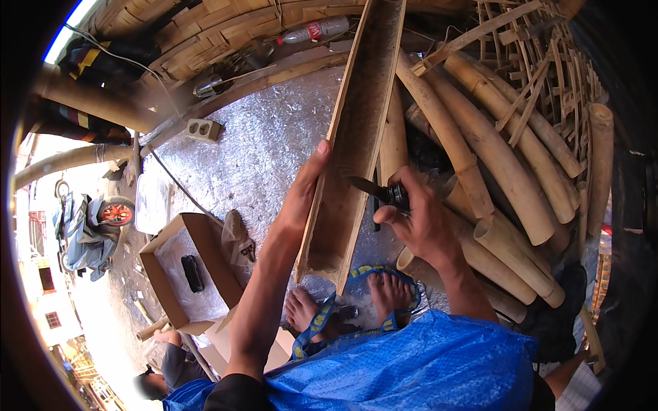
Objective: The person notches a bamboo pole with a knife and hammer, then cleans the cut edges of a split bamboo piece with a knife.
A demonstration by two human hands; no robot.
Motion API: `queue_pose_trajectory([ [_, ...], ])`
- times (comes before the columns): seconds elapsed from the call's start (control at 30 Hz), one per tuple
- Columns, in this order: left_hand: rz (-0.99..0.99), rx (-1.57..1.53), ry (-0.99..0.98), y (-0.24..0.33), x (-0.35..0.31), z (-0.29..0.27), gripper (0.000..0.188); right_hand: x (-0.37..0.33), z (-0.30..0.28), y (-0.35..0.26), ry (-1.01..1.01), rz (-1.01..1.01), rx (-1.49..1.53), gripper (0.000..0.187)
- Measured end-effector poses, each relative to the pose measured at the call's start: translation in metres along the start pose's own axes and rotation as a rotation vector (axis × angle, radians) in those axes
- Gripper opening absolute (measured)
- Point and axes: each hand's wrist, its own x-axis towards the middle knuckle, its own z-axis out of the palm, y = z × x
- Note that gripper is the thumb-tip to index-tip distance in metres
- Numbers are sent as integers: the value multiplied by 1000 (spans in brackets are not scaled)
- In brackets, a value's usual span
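A long split bamboo half (350, 137), hollow side up, slants from the top of the view down toward my feet. My left hand (307, 183) grips its left edge, with the thumb on the rim and the other fingers hidden. My right hand (426, 218) is closed around the black handle of a knife (370, 187). The knife's dark blade points left, over the bamboo's right rim; whether it touches the bamboo, I cannot tell. A blue tarp (404, 363) covers my lap.
Several bamboo lengths (493, 151) are piled on the right. An open cardboard box (229, 277) holding a black object (192, 274) stands at left, near a socket block (203, 129). A plastic bottle (317, 30) lies at the back. Another person (179, 366) is at lower left.
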Motion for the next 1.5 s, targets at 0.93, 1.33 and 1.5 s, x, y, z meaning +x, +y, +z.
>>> queue_pose_trajectory([
  [0.93, 22, 80, -66, -2, -11, -9, 65, 3, -3, 3, 12, -103, -89, 56],
  [1.33, -3, 162, -77, 6, -19, -9, 60, 11, -20, 18, 89, -315, -294, 57],
  [1.5, 15, 178, -35, 10, -23, -14, 61, 12, -17, 13, 54, -322, -308, 56],
])
